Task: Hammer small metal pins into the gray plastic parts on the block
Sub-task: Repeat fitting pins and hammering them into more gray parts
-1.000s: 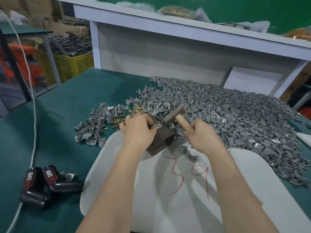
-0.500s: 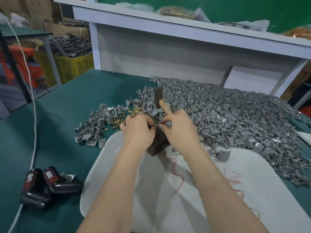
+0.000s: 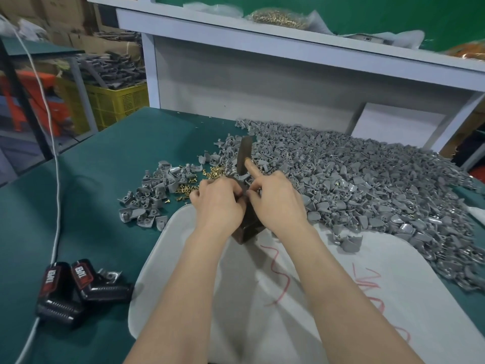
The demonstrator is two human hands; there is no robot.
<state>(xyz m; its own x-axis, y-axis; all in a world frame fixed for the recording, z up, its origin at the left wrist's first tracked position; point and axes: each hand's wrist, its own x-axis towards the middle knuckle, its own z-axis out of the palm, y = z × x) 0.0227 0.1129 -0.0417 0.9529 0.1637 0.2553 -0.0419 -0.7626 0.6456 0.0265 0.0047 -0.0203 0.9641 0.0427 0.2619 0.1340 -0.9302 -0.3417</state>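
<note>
Left hand [image 3: 217,203]: fingers curled at the top of the block [image 3: 247,228], pinching something small. We cannot tell whether it is a pin or a part.
Right hand [image 3: 277,203]: grips the hammer [image 3: 242,156], head raised, forefinger straight along it — no blow under way.
Pins: loose brass pins [image 3: 187,186] lie just left of the block.
Done: we judge the small heap of gray parts [image 3: 147,198] further left to be finished work, though no pins show in them.
Left to do: the large pile [image 3: 367,185] on the right, spilling onto the white sheet [image 3: 341,298] — by far the greater share, we judge.
</note>
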